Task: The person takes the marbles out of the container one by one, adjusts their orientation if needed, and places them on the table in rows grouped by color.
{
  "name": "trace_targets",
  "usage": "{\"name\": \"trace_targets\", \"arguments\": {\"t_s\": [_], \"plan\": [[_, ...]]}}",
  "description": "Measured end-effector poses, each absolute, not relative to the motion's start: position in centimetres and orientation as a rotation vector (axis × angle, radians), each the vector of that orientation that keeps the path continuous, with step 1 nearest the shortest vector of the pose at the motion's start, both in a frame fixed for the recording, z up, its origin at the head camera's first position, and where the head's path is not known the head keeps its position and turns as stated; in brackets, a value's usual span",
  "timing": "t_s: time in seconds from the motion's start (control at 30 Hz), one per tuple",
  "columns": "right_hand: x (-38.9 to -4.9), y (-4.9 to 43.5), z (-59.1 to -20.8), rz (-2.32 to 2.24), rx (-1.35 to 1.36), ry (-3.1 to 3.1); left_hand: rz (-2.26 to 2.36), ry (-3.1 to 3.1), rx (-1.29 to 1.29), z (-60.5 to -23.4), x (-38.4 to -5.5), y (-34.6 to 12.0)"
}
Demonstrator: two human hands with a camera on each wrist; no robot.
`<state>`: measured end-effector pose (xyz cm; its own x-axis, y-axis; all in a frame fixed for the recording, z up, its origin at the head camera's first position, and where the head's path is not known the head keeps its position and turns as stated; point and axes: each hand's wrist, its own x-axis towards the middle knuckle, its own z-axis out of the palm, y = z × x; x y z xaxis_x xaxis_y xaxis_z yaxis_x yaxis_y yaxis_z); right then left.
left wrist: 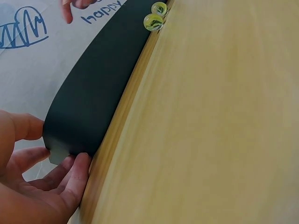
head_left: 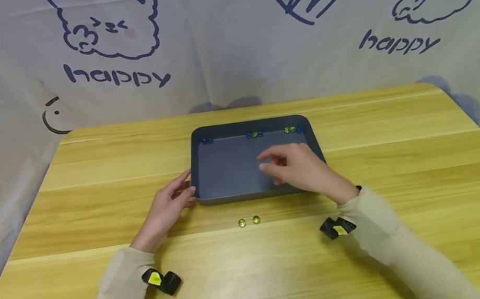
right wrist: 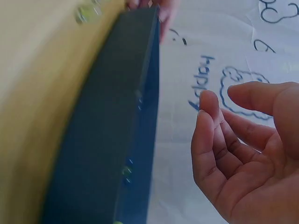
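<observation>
A dark grey rectangular tray lies on the table. My left hand holds its left side near the front corner; in the left wrist view, one digit meets the rim while other fingertips touch low on the wall. Above the tray's right part hovers my right hand, fingers loosely bent, thumb and index finger apart with nothing between them. Along the tray's back wall sit small glass marbles: blue ones at left, a blue-green group mid-wall, and green and blue ones at right.
Two yellow-green marbles lie on the wooden table just in front of the tray. Behind the table hangs a white cloth with drawn bears and lettering. Each wrist wears a small black camera.
</observation>
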<state>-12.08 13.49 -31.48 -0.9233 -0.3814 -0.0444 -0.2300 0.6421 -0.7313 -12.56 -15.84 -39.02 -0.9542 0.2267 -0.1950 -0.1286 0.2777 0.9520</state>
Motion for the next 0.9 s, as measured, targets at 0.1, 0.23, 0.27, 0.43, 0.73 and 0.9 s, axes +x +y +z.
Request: {"name": "trace_targets", "arguments": {"t_s": [0.1,0.23,0.27,0.43,0.73,0.9], "plan": [[-13.4,14.0,-30.5,-1.142,-0.461,2.711,1.725,2.261,0.091,-39.0,-12.7,-15.8],[-15.4,14.8,-29.7,-1.131,-0.390,2.743,1.713,2.269,0.098,-39.0,-12.8,-15.9],[-15.9,15.0,-29.7,-1.120,-0.372,2.748,1.707,2.272,0.098,-39.0,-12.8,-15.9],[-18.0,15.4,-29.9,-1.100,-0.325,2.751,1.694,2.280,0.084,-39.1,-12.6,-15.9],[-20.2,16.1,-30.8,-1.079,-0.290,2.746,1.701,2.271,0.079,-39.2,-12.6,-15.9],[-20.9,16.0,-30.9,-1.087,-0.262,2.743,1.704,2.270,0.079,-39.2,-12.6,-15.9]]}}
